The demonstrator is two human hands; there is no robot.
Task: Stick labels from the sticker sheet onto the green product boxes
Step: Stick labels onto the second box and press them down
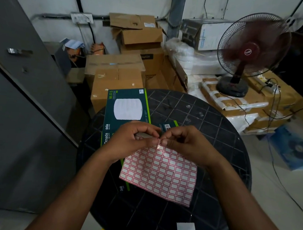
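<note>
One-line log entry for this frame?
phase: peeling label | hands: left hand and right hand pinch sticker sheet top edge | green boxes: on table

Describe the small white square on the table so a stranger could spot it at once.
Start at the round black table with the grid-patterned top. Follow its near edge, below the red-bordered sticker sheet that both hands are working on. There the white square lies alone on the dark surface, plain and blank, unlike the sheet's red-outlined labels and the printed green boxes further back.
</note>
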